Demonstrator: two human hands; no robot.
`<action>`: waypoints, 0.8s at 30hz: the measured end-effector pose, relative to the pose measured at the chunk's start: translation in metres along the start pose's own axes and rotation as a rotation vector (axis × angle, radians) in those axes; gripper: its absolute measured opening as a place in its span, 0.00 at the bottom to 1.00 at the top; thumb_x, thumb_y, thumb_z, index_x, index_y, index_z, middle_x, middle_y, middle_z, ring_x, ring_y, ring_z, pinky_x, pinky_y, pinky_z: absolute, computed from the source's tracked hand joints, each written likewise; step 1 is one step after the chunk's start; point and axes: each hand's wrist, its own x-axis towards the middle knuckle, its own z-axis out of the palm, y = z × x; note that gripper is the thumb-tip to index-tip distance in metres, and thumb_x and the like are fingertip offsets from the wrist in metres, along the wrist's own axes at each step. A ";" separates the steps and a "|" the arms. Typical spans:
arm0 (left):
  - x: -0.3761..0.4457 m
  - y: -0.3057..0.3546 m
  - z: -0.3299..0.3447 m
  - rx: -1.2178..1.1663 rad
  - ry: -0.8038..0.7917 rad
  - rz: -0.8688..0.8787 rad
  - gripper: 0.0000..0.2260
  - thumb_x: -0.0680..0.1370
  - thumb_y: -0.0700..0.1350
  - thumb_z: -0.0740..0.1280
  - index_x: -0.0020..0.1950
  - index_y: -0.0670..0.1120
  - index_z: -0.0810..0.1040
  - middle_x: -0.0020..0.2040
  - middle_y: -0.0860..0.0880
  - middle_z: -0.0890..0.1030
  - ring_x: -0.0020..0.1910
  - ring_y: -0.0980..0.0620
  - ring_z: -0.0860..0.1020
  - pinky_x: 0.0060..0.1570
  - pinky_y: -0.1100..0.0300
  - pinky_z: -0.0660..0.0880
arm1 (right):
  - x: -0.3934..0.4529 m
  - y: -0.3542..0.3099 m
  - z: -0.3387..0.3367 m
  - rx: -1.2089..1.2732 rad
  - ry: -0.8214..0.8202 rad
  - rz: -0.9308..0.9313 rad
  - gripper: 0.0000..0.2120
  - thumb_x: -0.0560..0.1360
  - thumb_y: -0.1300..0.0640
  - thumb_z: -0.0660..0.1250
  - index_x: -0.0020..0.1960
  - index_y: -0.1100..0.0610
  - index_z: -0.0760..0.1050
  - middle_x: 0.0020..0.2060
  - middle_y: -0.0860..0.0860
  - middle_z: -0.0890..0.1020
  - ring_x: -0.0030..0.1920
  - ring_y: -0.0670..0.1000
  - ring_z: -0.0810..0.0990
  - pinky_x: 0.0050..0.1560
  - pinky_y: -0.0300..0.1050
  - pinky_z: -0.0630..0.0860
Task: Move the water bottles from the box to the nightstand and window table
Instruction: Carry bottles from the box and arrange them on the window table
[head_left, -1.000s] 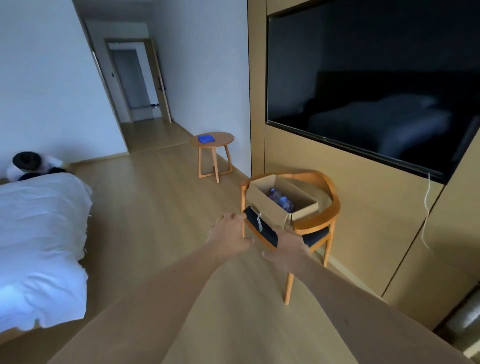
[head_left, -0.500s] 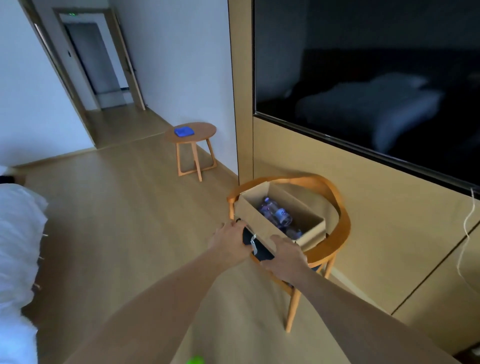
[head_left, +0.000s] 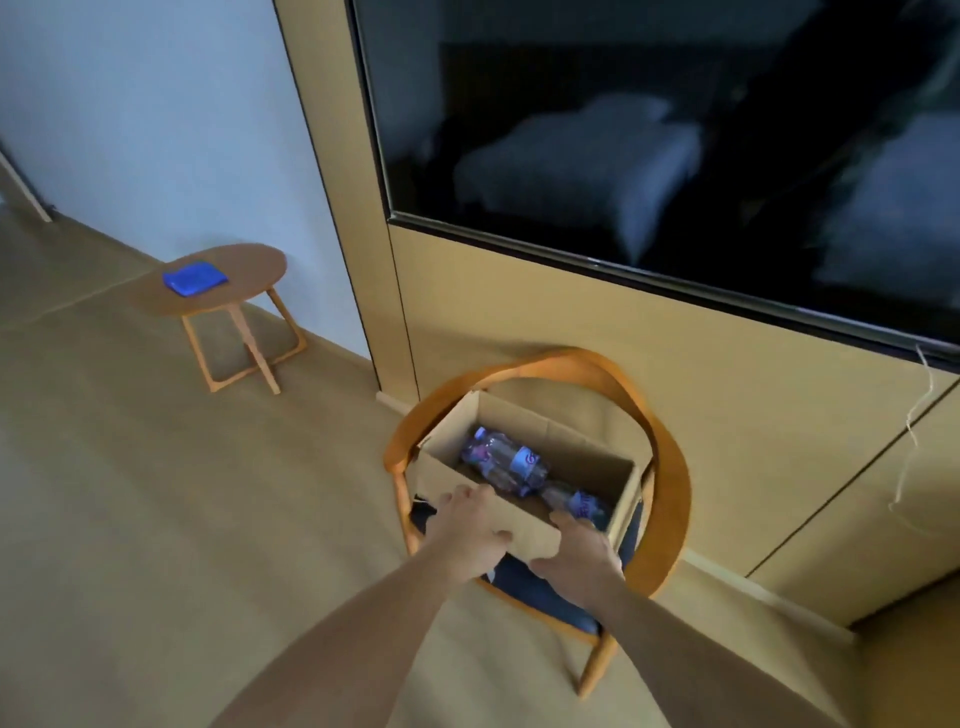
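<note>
In the lower centre of the frame, the left hand and the right hand both grip the near wall of the open cardboard box, fingers curled on its edge. The box sits on a wooden chair, and the water bottles lie inside it.

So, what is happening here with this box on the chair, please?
A person holds the near wall of an open cardboard box with both hands: the left hand at its left part, the right hand at its right part. The box sits on a wooden chair by the wall. The water bottles lie inside it, none taken out yet. A small round table with a blue cloth stands further away.
</note>
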 end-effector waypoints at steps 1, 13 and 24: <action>0.013 -0.005 0.000 -0.006 -0.022 0.006 0.16 0.75 0.56 0.70 0.57 0.53 0.69 0.53 0.52 0.71 0.60 0.46 0.73 0.57 0.51 0.72 | 0.007 -0.003 0.004 0.013 -0.004 0.031 0.34 0.73 0.46 0.73 0.76 0.48 0.65 0.68 0.51 0.74 0.68 0.56 0.73 0.67 0.54 0.74; 0.147 -0.027 0.030 0.012 -0.182 0.069 0.26 0.76 0.58 0.67 0.71 0.52 0.70 0.66 0.47 0.73 0.68 0.43 0.70 0.67 0.47 0.70 | 0.135 -0.003 0.026 0.089 -0.085 0.236 0.34 0.71 0.40 0.70 0.74 0.47 0.68 0.67 0.52 0.75 0.68 0.57 0.74 0.65 0.49 0.74; 0.264 -0.039 0.058 0.039 -0.293 -0.049 0.29 0.76 0.60 0.69 0.75 0.52 0.68 0.70 0.48 0.71 0.71 0.43 0.69 0.70 0.49 0.68 | 0.245 0.017 0.031 0.152 -0.252 0.347 0.31 0.72 0.33 0.68 0.70 0.47 0.72 0.66 0.53 0.76 0.68 0.58 0.75 0.65 0.51 0.75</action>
